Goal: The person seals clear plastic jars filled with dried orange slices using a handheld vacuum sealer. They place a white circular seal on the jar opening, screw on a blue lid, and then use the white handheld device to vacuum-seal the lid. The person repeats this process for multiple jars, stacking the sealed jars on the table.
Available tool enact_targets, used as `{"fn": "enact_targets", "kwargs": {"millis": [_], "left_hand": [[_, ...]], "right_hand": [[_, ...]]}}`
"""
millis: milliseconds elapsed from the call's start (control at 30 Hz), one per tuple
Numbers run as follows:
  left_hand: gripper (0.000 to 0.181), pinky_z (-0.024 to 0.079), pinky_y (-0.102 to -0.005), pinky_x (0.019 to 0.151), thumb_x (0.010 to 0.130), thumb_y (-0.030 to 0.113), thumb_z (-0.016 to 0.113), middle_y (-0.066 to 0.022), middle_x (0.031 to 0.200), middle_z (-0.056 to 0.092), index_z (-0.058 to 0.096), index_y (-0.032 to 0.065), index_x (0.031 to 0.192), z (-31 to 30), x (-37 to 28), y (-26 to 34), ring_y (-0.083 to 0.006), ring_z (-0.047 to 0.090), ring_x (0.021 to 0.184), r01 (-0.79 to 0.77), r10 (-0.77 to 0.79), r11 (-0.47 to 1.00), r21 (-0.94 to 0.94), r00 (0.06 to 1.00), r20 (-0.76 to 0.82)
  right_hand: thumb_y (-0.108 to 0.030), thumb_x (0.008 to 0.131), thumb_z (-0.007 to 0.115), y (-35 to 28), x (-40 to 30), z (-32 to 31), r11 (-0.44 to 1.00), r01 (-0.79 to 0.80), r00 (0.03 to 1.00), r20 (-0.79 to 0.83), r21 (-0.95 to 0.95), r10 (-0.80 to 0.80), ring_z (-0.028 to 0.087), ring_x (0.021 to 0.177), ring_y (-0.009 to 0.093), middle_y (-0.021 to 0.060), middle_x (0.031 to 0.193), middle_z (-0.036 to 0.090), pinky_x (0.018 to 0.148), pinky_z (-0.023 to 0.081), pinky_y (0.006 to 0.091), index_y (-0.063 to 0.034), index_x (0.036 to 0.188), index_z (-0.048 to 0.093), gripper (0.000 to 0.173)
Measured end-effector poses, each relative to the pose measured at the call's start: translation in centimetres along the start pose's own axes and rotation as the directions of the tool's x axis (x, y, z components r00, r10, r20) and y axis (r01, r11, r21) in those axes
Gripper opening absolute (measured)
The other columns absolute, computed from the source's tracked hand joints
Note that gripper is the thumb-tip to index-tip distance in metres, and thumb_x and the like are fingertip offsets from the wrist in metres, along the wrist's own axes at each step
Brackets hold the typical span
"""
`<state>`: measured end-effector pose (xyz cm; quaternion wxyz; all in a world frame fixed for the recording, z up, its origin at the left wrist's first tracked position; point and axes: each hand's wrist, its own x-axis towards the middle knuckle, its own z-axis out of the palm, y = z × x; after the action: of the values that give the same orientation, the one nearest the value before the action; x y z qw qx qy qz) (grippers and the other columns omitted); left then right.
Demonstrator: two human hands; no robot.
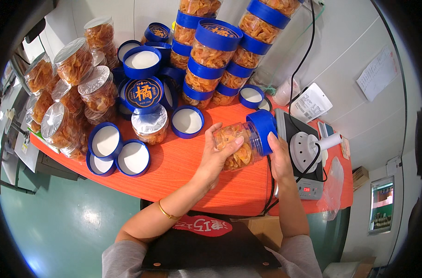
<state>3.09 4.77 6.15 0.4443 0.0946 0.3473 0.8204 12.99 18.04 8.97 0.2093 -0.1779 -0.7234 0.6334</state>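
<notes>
My left hand (218,149) grips a clear plastic jar (244,157) of dried orange fruit pieces, tilted on its side above the table. A blue screw lid (263,130) sits over the jar's mouth, with bare thread showing below its rim. My right hand (279,154) holds that lid by its edge, thumb on the near side. To the left stands a foil-covered jar (150,123), and a blue lid with a printed top (144,93) appears just behind it. A blue lid lying with its white liner up (187,121) is beside it.
Foil-topped jars (63,121) are stacked at left, near several loose lids (132,158). Blue-lidded jars (205,76) rise in columns at the back. On the right, a white handheld device (306,151) with a black cable rests on an induction cooker (310,189). A plastic bag (332,187) hangs over the table's edge.
</notes>
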Motion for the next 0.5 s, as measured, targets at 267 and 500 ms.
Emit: {"fn": "enact_targets", "kwargs": {"millis": [267,500], "left_hand": [[0.063,0.043,-0.0379,0.086,0.077,0.023,0.064,-0.0116,0.118,0.040,0.024,0.0115,0.126,0.4,-0.1,0.1,-0.0233,0.045,0.108,-0.004,0.004,1.000,0.010,1.000,-0.005],[0.059,0.044,-0.0383,0.085,0.078,0.022,0.062,-0.0098,0.116,0.042,0.027,0.0132,0.124,0.5,-0.3,0.3,-0.0229,0.046,0.107,-0.018,0.019,1.000,-0.026,1.000,0.017]], "right_hand": [[-0.028,0.087,0.045,0.3,-0.6,-0.4,0.999,-0.031,0.999,0.037,-0.034,0.033,0.045,0.106,0.015,0.0103,0.116,0.048,0.093,0.031,0.0272,0.0045,0.124,0.036,0.051],[-0.030,0.087,0.044,1.1,-1.1,0.1,0.998,0.019,1.000,-0.014,-0.066,-0.020,0.048,0.103,0.015,0.0092,0.113,0.051,0.091,0.034,0.0279,0.0035,0.122,0.039,0.049]]}}
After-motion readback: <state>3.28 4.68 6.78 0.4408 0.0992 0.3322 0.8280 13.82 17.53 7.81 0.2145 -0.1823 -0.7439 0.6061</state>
